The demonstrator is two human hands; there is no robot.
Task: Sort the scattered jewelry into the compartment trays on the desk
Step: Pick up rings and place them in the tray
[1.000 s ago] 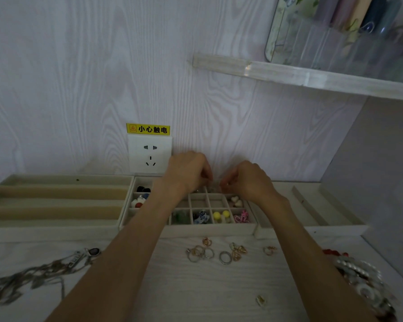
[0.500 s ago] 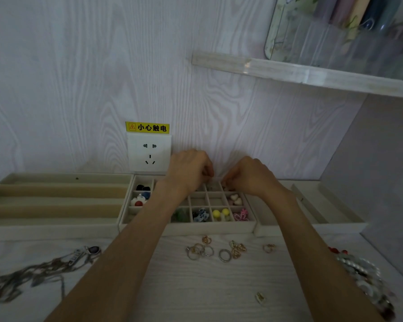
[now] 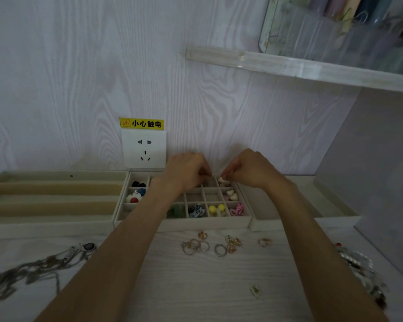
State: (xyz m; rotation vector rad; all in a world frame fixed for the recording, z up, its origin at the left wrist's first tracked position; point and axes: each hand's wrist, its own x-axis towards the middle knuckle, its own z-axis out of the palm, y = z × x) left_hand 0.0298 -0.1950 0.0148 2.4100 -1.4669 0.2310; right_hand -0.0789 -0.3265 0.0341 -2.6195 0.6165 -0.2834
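The grid tray (image 3: 184, 225) stands against the wall with small coloured earrings in several compartments. Both hands hover over its back row. My left hand (image 3: 186, 170) has its fingertips pinched together; what they hold is too small to make out. My right hand (image 3: 251, 168) pinches a small pale earring (image 3: 223, 180) at the back right compartment. Loose rings (image 3: 203, 246) and gold pieces (image 3: 233, 244) lie on the desk in front of the tray, along with a tiny gold clip (image 3: 255, 291).
A long-slot tray (image 3: 51, 219) sits left of the grid tray, and a shallow tray (image 3: 335, 217) sits to its right. A dark chain necklace (image 3: 33, 268) lies at the left, bead bracelets (image 3: 358, 270) at the right edge. Behind are a wall socket (image 3: 144, 149) and a shelf (image 3: 289, 66).
My hands have drawn slightly apart over the back row. A pale earring now shows under my right fingertips. The view has tilted down a little.
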